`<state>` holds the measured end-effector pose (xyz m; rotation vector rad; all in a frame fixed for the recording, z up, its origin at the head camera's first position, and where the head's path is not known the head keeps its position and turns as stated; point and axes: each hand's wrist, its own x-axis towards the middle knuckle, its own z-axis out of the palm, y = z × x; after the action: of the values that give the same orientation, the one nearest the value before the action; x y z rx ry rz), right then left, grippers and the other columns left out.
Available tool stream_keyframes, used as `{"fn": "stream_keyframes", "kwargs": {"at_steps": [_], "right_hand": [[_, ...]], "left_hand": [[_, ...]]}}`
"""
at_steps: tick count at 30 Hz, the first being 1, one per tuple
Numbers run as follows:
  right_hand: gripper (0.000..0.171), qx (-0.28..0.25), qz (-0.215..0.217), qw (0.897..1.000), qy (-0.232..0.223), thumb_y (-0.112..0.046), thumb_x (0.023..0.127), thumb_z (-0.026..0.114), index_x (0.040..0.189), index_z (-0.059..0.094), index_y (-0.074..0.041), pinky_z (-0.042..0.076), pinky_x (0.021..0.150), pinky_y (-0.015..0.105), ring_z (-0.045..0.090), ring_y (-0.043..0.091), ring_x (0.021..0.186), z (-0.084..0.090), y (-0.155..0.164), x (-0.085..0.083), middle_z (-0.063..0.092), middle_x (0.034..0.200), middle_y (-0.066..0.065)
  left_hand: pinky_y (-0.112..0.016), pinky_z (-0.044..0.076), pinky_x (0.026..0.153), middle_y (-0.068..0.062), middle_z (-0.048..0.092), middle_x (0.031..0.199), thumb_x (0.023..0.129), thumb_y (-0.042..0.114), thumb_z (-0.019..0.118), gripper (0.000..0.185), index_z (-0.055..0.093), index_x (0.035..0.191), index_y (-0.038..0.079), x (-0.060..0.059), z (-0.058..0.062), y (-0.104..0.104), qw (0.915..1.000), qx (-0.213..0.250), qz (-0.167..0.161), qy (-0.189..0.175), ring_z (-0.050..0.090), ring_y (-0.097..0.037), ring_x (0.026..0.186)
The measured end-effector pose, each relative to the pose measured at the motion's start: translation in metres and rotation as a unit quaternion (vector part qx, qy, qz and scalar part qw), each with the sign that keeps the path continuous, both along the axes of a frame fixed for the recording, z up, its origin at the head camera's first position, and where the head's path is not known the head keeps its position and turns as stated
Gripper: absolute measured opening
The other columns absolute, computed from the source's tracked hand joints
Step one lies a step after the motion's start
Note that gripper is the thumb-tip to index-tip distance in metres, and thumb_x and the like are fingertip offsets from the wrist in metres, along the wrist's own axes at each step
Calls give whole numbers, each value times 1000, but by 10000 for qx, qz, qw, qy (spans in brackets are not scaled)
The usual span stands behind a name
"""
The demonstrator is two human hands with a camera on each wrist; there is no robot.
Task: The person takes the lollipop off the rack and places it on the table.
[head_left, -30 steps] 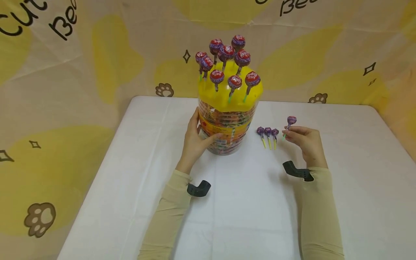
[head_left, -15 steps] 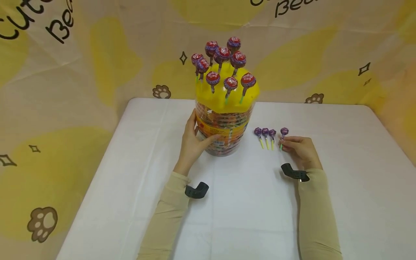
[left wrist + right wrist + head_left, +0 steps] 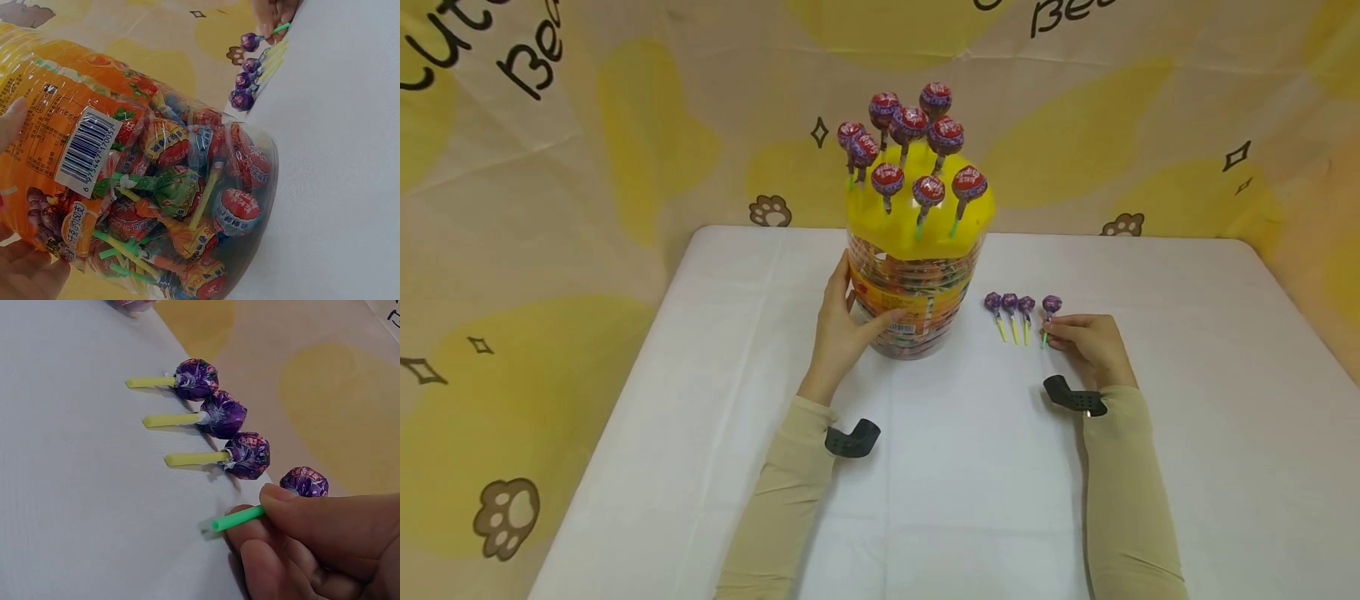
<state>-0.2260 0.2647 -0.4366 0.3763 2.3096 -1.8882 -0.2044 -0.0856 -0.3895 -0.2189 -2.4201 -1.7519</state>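
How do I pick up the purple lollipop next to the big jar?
Pinch the yellow stick of that lollipop, coming from above at the near end. It lies flat with the stick pointing toward you, free of the jar; the wrapped head is round and slippery.

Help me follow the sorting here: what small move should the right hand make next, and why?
Probably let go of the green-stick lollipop and draw back. The right hand pinches its stick low at the white table, with its purple head in line beside the three yellow-stick lollipops lying there, so it looks placed.
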Motion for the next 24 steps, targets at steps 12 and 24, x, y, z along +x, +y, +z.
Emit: {"fn": "stream_keyframes", "kwargs": {"at_steps": [12,24], "right_hand": [[9,-611,-282,9977,119,0,83,71,78,69,-8,55,63,16,64,4,61,-5,-1,-1,66,71,-4],[5,-384,-95,9992,75,1,85,67,87,67,-3,55,63,16,64,3,63,-4,-1,-3,67,73,-4]], "left_hand": [[-35,26,113,-10,19,154,80,22,78,98,12,151,8,-1,-3,0,10000,-45,20,37,20,-22,141],[-36,26,113,-10,19,154,80,22,77,98,12,151,8,-2,-3,0,10000,-23,17,68,19,-22,141]]}}
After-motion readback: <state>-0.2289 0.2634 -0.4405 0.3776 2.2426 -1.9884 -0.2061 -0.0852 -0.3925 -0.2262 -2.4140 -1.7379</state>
